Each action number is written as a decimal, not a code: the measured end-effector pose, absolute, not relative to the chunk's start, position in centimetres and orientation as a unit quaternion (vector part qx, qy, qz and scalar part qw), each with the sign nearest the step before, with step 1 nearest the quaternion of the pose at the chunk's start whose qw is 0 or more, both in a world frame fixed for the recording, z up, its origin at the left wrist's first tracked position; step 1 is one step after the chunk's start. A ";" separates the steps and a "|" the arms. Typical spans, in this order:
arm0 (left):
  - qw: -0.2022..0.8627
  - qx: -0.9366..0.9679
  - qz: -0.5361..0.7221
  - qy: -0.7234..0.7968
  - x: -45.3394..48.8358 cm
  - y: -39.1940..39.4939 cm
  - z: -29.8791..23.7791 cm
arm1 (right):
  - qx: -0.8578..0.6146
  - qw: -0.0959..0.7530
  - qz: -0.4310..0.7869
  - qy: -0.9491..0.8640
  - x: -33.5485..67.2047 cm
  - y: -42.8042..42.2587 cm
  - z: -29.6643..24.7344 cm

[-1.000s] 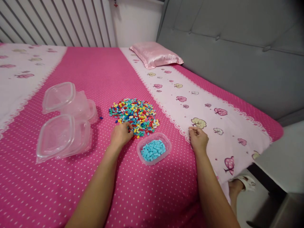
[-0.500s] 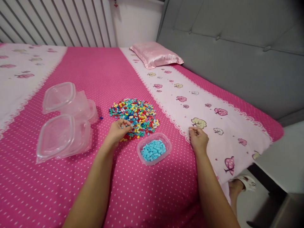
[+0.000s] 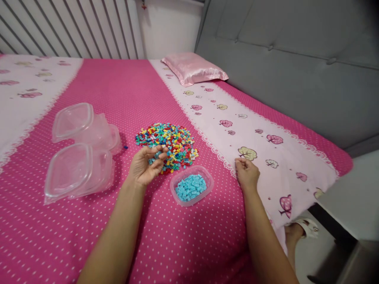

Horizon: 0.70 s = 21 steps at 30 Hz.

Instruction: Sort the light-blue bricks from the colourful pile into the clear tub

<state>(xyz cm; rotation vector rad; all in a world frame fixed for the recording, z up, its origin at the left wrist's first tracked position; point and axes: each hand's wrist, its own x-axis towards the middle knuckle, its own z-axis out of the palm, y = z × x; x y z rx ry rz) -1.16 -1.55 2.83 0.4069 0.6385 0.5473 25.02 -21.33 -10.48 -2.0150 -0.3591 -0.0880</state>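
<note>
A round pile of tiny multicoloured toy bricks (image 3: 174,142) lies on the bed. My left hand (image 3: 146,163) is over its near left edge, palm turned partly up and fingers curled in. Light blue shows between the fingers; whether those bricks are in the hand or behind it is unclear. Just below the pile stands a clear plastic tub (image 3: 209,185) with light blue bricks (image 3: 191,187) in it. To the right of the tub, my right hand (image 3: 248,173) rests on the sheet's white band, thumb and fingers pressed together; anything between them is hidden.
Several clear plastic containers (image 3: 71,167) are stacked on the left, beside a single dark blue brick (image 3: 126,147). A pink satin pillow (image 3: 195,69) lies at the far side, against the grey padded headboard (image 3: 290,59). The bed's edge (image 3: 308,209) is at the lower right.
My left hand has lifted and drawn back slightly from the pile, turning its palm upward. The right hand has stayed in place.
</note>
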 end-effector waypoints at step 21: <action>0.876 0.358 0.146 0.289 1.9 -7.4 2.5 | -0.839 0.520 -0.034 -0.153 24.9 -21.5 -10.2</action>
